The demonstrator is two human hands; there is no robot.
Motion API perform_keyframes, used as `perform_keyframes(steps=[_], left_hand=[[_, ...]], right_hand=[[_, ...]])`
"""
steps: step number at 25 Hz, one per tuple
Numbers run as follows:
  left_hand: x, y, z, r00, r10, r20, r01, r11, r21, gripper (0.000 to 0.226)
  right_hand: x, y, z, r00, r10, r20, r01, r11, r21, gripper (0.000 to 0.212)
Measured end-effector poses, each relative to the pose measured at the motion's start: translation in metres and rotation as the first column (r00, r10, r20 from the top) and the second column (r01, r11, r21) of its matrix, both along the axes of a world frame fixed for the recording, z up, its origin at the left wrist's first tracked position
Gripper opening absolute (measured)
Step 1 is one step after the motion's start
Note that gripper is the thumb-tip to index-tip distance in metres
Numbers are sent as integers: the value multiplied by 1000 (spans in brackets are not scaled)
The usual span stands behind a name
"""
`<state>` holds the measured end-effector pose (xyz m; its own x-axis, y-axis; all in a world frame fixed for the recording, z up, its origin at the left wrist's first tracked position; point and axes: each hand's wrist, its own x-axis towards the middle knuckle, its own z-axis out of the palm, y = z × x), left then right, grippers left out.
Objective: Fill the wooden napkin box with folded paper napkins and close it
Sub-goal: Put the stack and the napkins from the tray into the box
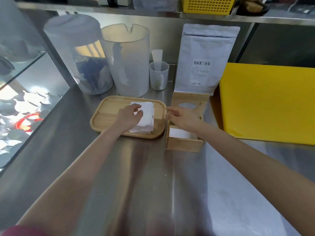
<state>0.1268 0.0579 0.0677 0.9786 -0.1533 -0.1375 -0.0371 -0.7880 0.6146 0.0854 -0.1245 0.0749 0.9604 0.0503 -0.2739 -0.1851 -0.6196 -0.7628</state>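
A stack of folded white napkins (pixel 146 118) lies on the right half of a wooden tray (pixel 105 116). My left hand (pixel 129 116) rests on the stack, fingers curled and pinching the top napkin. The wooden napkin box (pixel 184 143) stands just right of the tray with white napkins (pixel 179 133) inside. Its hinged lid (pixel 190 101), which has an oval hole, stands upright at the back. My right hand (pixel 180 116) hovers above the box, fingers spread toward the tray and holding nothing.
Behind the tray stand two large translucent pitchers (pixel 127 60), a small measuring cup (pixel 159 74) and a white tea pouch (pixel 204 60). A yellow cutting board (pixel 269 103) lies to the right. A glass panel (pixel 25 92) borders the steel counter (pixel 153 184) on the left.
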Motion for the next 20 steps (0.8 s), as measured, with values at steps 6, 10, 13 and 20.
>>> perform_keyframes(steps=[6,10,13,20], left_hand=[[13,20,-11,986,85,-145,-93,994,-50,51],[27,22,-26,949,159,-271,-189,978,-85,60],[40,23,-39,893,199,-404,-265,958,-114,65],[68,25,-67,723,191,-663,-491,818,-300,61]], right_hand=[[23,29,-3,996,-33,-77,34,999,11,60],[45,45,-13,977,-73,-199,83,996,40,64],[63,54,-26,943,-129,-306,160,984,78,66],[89,69,-58,901,-194,-389,236,970,61,57]])
